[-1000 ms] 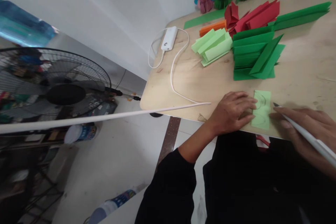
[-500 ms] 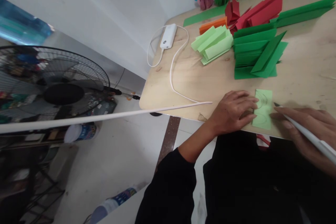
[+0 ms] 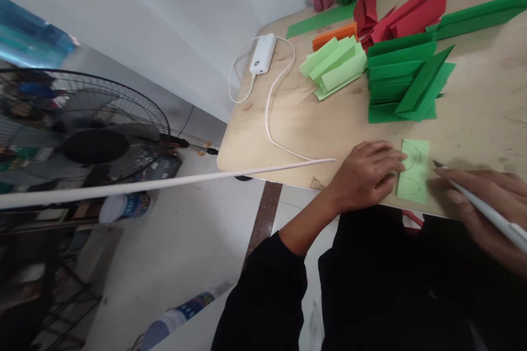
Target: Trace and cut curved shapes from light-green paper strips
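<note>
A small light green paper slip [image 3: 415, 175] with pencilled curves lies near the front edge of the wooden table [image 3: 313, 126]. My left hand [image 3: 364, 175] rests flat on the table with its fingertips pressing the slip's left edge. My right hand [image 3: 486, 211] is closed round a white pen [image 3: 481, 205]. The pen's dark tip sits just right of the slip, at its upper right corner.
Folded paper lies behind: light green stack [image 3: 335, 66], dark green stack [image 3: 405, 85], red pieces [image 3: 401, 16], orange piece [image 3: 333, 35]. A white power bank [image 3: 261, 54] with cable [image 3: 272, 115] is at the table's left. A standing fan [image 3: 82, 131] and bottles are on the floor.
Both hands and the pen hold almost the same place; the view has shifted slightly, nothing else moved.
</note>
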Motion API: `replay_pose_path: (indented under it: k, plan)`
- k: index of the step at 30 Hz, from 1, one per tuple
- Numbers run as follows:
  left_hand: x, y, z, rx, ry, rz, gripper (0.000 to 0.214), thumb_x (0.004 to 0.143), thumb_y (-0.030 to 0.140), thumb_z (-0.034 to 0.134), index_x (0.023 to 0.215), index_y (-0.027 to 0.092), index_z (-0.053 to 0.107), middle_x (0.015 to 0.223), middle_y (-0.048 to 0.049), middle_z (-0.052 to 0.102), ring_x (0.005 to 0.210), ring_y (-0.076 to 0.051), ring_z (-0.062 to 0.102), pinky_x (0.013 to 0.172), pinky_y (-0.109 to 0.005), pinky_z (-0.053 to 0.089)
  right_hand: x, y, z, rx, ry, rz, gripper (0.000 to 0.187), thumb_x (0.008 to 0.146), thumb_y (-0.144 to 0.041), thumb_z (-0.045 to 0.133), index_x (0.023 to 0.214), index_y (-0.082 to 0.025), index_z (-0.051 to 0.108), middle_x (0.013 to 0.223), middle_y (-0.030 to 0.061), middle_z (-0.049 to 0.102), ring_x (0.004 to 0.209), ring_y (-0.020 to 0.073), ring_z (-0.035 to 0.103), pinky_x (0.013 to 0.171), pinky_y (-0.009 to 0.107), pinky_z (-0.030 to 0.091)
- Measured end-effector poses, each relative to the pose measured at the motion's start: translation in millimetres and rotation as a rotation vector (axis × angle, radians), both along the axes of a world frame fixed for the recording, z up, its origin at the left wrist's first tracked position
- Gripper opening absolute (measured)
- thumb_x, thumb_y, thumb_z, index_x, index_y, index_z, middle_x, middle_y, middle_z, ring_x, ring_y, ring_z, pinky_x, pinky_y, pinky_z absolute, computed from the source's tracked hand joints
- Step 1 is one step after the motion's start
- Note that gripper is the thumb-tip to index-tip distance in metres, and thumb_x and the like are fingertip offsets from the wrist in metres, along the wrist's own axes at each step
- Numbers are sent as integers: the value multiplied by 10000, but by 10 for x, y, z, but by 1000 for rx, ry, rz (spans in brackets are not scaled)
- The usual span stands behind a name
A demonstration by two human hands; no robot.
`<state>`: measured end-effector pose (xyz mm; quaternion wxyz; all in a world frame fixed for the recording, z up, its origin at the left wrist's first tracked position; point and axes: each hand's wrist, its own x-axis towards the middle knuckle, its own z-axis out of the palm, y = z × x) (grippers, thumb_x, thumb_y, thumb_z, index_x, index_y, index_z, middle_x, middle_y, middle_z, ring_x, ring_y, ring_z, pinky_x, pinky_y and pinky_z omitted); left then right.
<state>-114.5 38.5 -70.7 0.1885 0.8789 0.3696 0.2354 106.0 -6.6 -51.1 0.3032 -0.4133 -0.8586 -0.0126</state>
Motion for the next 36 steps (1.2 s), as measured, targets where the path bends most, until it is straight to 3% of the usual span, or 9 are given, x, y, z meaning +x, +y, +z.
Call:
replay_pose_path:
  k: [28, 36]
  plan:
    - [-3, 15, 2, -19, 12, -16, 253, 882, 227, 479, 1028, 170, 676, 1258, -22, 644, 1274, -190, 470, 1102, -362, 327, 0, -9, 0, -70, 9, -41, 386, 853, -211, 521, 1233, -269, 560, 928, 49, 721, 845, 200, 666, 796, 335, 500]
    - [-5, 14, 10, -15, 10, -17, 247, 881, 232, 483, 1026, 174, 675, 1262, -19, 641, 1271, -191, 474, 1100, -355, 332, 9, -41, -17, -93, 34, -80, 413, 834, -201, 538, 1241, -264, 555, 892, 61, 706, 837, 231, 658, 817, 386, 503]
